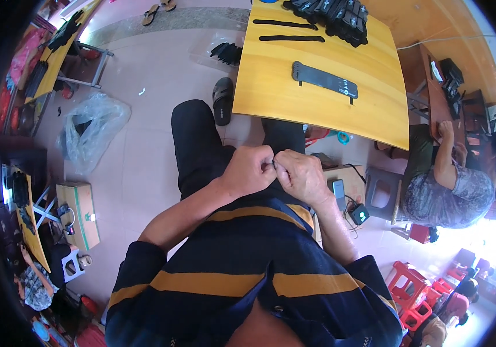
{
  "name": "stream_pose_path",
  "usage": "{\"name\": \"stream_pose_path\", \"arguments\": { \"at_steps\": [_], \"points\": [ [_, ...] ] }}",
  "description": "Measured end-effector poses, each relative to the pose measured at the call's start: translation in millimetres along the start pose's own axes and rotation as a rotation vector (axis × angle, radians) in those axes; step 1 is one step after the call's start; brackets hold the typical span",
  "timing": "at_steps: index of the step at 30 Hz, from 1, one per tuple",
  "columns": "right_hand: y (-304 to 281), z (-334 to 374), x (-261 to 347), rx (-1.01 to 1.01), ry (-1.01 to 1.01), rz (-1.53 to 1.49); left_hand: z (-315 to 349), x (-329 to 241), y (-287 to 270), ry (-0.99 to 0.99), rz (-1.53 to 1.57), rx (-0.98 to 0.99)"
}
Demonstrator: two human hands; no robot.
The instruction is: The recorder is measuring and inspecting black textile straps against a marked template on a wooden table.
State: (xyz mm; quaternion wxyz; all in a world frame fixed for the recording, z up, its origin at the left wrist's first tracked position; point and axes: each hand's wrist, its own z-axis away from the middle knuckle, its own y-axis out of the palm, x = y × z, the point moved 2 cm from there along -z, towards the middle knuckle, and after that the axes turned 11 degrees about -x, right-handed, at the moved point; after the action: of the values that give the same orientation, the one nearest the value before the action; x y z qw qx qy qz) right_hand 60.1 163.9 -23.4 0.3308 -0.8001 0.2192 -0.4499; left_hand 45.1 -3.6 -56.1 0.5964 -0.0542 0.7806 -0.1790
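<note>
Above my lap, my left hand [251, 169] and my right hand [301, 175] meet with fingers curled in and fingertips pinched together. A tiny dark bit shows between them; what it is, I cannot make out. Beyond them stands a yellow wooden table [375, 75]. On it lies a long, flat dark-grey piece [324, 80] with rounded ends, light marks at its right end and small black tabs along its near edge. Farther back are two black strips, one nearer [292, 39] and one farther [285, 24]. A heap of black pieces [332, 18] fills the table's far end.
Left of the table, a clear plastic bin [204, 49] holds black pieces. A plastic bag [94, 133] and a cardboard box [78, 215] are on the floor at left. A co-worker [450, 179] sits at right by a brown table. Red stools [412, 289] stand at lower right.
</note>
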Motion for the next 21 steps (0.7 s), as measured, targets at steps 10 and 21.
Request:
{"name": "stream_pose_path", "arguments": {
  "at_steps": [10,21],
  "points": [
    [3.9,2.0,2.0,0.033,0.011,0.052,4.4,4.0,-1.0,0.031,0.007,-0.012],
    [6.1,3.4,-0.5,-0.048,-0.017,0.030,5.3,3.7,0.2,0.045,0.035,-0.048]
  ]
}}
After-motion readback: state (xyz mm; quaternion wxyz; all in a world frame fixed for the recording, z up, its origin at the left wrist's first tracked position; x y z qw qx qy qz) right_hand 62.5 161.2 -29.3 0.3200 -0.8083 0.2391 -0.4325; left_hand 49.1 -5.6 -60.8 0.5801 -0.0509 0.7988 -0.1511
